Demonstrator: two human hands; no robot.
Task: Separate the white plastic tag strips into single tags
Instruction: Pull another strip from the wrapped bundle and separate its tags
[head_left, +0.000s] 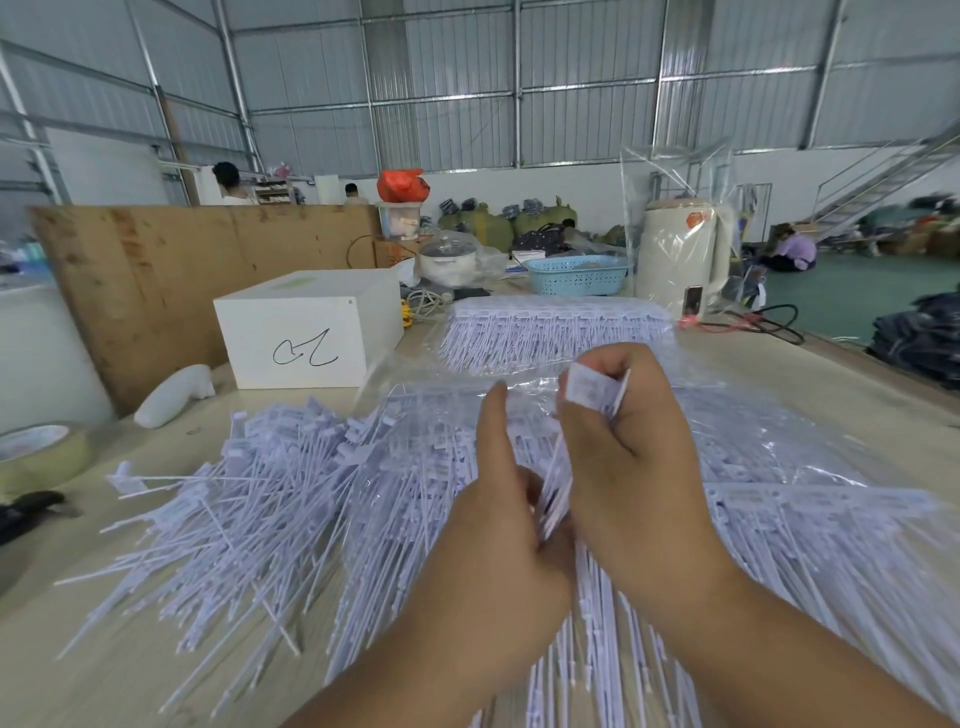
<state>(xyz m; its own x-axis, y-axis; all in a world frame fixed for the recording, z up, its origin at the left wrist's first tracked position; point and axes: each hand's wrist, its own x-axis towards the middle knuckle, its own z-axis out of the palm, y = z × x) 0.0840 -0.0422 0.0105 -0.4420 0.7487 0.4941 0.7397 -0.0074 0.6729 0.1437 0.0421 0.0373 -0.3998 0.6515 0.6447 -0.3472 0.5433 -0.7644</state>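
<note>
Both hands closed on one strip of white plastic tags (582, 410) above the pale counter (104, 670).
Right hand (631, 447) grips the flat tag heads — left hand (506, 519) pinches the thin tails lower down. Loose pile of single white tags (249, 499) lies left; bagged strips (558, 327) sit beyond, near the white cardboard box (306, 332).
</note>
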